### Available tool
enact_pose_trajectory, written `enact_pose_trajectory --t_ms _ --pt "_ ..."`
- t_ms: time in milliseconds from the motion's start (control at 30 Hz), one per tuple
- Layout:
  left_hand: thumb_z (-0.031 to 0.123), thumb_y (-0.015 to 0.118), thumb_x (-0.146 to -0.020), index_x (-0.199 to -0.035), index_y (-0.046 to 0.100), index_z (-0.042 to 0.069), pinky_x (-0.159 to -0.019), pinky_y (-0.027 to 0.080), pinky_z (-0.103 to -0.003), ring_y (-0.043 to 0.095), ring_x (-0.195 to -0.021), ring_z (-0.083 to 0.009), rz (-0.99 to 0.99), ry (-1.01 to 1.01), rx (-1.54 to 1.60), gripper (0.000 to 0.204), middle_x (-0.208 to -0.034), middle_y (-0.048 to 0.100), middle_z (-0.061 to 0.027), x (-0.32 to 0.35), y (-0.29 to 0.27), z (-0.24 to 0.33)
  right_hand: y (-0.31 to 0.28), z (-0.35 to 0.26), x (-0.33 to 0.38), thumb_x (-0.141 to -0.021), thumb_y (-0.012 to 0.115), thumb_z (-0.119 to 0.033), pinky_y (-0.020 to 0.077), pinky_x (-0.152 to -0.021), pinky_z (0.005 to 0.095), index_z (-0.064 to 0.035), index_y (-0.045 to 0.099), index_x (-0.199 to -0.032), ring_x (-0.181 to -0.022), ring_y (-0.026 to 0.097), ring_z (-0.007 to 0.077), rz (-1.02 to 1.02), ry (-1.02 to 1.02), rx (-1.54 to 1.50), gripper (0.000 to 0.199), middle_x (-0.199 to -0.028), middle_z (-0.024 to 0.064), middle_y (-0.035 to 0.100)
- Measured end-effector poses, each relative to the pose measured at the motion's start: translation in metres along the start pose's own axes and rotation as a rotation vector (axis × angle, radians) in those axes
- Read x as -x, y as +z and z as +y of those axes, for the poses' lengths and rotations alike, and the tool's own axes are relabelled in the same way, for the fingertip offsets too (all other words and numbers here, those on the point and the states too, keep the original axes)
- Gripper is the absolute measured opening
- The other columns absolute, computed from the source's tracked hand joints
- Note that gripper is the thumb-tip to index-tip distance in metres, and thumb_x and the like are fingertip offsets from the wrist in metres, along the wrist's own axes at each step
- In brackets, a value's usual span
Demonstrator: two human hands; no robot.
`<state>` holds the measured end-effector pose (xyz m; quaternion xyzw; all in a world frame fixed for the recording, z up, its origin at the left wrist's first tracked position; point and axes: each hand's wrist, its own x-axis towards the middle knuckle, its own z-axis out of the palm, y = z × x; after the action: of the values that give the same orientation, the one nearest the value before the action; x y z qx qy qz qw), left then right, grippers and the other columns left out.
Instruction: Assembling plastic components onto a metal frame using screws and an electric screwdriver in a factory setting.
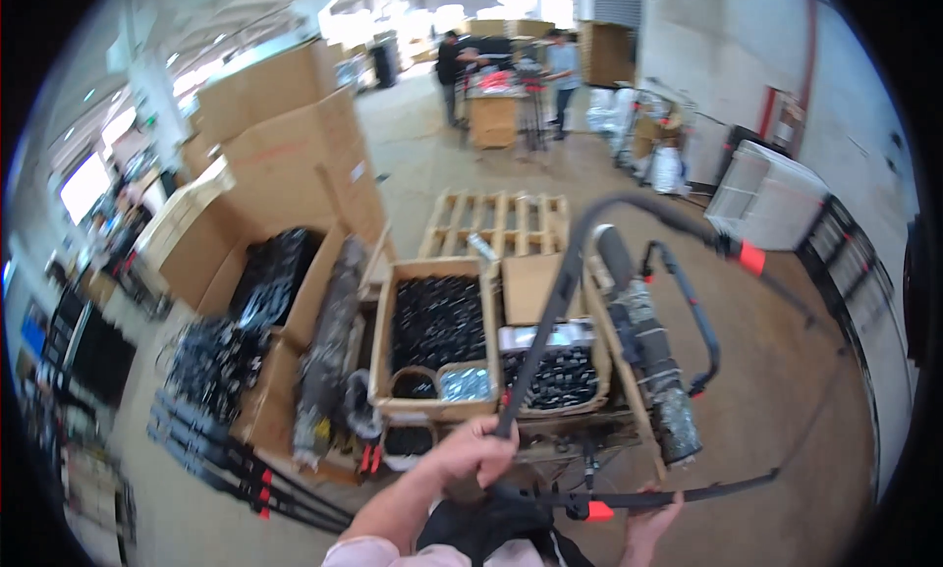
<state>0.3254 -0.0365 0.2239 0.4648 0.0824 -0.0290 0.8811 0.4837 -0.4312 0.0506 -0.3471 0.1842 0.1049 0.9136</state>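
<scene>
A large black tubular frame (552, 317), bent like a handlebar, stretches up and out to the right. My left hand (473, 452) is closed round its near tube, left of centre. Lower right, my right hand (655, 518) has its fingers curled round the frame's lower bar. Next to that hand a red lever (597, 511) sits on the bar. Another red piece (750, 259) is on the far upper tube. The thin far right end of the frame is blurred.
Ahead stand a cardboard box of black parts (439, 317) and a smaller box of black pieces (557, 380). A wooden pallet (498, 214) lies behind. Tall cartons (295, 155) and several stacked black frames (206, 449) are left. A wrapped roll (653, 356) leans right. Two people work farther off.
</scene>
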Motion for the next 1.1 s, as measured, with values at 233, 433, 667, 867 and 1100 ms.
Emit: enact_pose_trajectory --t_ms 233,433,667,867,1100 --pt "0.021 0.069 -0.100 -0.110 0.071 0.005 -0.059 0.041 -0.028 0.051 -0.066 -0.0066 1.080 0.431 -0.402 0.019 -0.077 0.059 0.0058 0.055 -0.166 0.020 0.111 -0.121 -0.031 -0.105 0.057 -0.043 0.0577 -0.086 0.0330 -0.0064 0.065 -0.115 -0.093 0.069 0.0193 0.029 -0.505 0.061 0.039 -0.100 0.0066 0.068" --pt "0.024 0.071 -0.097 -0.085 0.068 0.009 -0.047 0.032 -0.030 0.045 -0.052 -0.0059 1.368 0.281 -0.211 0.019 -0.067 0.054 0.0065 0.173 -0.333 -0.020 0.192 -0.028 -0.043 -0.101 0.067 -0.029 0.0516 -0.072 0.0306 -0.0121 0.059 -0.095 -0.072 0.059 0.0156 -0.112 -0.319 0.427 0.020 -0.075 -0.0002 0.059" --pt "0.024 0.071 -0.098 -0.086 0.069 0.005 -0.049 0.036 -0.032 0.048 -0.054 -0.0095 1.406 -0.046 -0.311 0.023 -0.068 0.057 0.0015 0.235 -0.403 -0.026 0.234 0.058 -0.012 -0.099 0.070 -0.027 0.0514 -0.063 0.0269 -0.0129 0.061 -0.093 -0.066 0.060 0.0119 -0.028 -0.193 0.556 0.018 -0.077 -0.0013 0.063" --pt "0.024 0.067 -0.099 -0.109 0.075 0.001 -0.071 0.051 -0.038 0.064 -0.071 -0.0175 1.400 -0.092 -0.578 0.026 -0.077 0.070 -0.0073 0.240 -0.408 -0.016 0.185 0.075 -0.027 -0.095 0.070 -0.031 0.0521 -0.068 0.0330 -0.0171 0.058 -0.092 -0.071 0.061 0.0166 0.090 -0.113 0.672 0.018 -0.073 -0.0019 0.059" --pt "0.019 0.071 -0.091 -0.116 0.075 0.003 -0.097 0.047 -0.051 0.061 -0.108 -0.0438 1.434 0.057 -1.367 0.029 -0.112 0.066 -0.0242 0.219 -0.415 -0.028 0.110 0.093 -0.048 -0.097 0.064 -0.027 0.0526 -0.086 0.0425 -0.0134 0.060 -0.099 -0.090 0.065 0.0242 0.016 0.134 0.544 0.014 -0.093 0.0066 0.067"
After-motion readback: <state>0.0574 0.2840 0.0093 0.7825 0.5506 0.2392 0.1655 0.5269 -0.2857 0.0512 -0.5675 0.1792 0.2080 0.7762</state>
